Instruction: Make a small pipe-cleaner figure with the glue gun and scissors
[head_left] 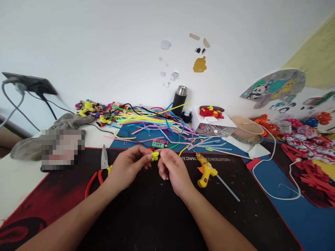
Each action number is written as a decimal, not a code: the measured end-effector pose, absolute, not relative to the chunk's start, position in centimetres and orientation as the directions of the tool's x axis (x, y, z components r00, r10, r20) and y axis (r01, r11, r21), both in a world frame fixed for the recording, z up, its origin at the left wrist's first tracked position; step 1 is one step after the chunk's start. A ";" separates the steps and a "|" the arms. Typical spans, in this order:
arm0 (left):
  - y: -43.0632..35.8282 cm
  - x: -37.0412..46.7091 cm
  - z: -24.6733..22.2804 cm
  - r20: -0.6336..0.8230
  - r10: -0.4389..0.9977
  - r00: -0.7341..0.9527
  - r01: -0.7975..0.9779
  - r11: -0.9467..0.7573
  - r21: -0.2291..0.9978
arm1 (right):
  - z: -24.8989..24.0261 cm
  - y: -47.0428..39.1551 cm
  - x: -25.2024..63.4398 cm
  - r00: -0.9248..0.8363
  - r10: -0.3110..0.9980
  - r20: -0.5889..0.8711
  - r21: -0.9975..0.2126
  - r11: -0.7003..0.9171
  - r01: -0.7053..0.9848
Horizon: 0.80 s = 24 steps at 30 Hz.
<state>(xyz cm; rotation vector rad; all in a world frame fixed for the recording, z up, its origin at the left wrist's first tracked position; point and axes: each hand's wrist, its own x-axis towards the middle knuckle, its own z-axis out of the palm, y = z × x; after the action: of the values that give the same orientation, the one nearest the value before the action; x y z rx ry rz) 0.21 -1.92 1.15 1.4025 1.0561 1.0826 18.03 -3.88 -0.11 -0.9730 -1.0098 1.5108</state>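
A small bright yellow piece of bent pipe cleaner [155, 156] is between my two hands, above the black desk mat. My left hand [127, 166] is closed, thumb and fingertips pinching its left side. From the right, my right hand [175, 168] is also closed, thumb and index finger pressed together at the piece's other end. Scissors [104, 157] with red handles lie to the left of my left hand, partly behind my wrist. On the right is a yellow hot glue gun [206, 171], a clear glue stick [227, 188] sticking out of its back.
Colourful pipe cleaners [146, 120] are piled behind my hands, near a black thermos [179, 99]. A white drawer box [222, 122] and a beige bowl [248, 129] stand back right. A white cable [274, 198] loops at right. A blurred-out device [62, 150] lies left.
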 end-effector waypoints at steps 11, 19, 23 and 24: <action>-2.2 0.4 1.4 0.109 0.959 0.261 0.155 -0.153 0.976 | -0.1 -4.0 18.1 -0.098 0.994 -0.039 -0.997 -0.045 -0.060; -1.9 0.5 1.6 -0.020 0.950 0.311 -0.049 0.037 0.998 | -0.4 -3.5 18.1 -0.129 0.988 -0.089 -0.979 -0.111 -0.172; -1.5 0.4 1.1 -0.104 0.930 0.352 -0.300 0.217 0.929 | -0.2 -3.5 18.0 -0.113 0.988 -0.102 -0.949 -0.131 -0.287; -1.5 0.4 1.0 -0.116 0.924 0.363 -0.345 0.249 0.905 | -0.1 -3.6 18.0 -0.111 0.988 -0.109 -0.940 -0.139 -0.310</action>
<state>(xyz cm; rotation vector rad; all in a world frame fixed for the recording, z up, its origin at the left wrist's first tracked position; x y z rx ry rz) 0.38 -1.46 1.01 0.9314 0.7655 0.9900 18.01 -3.55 -0.12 -1.0081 -0.9679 1.5048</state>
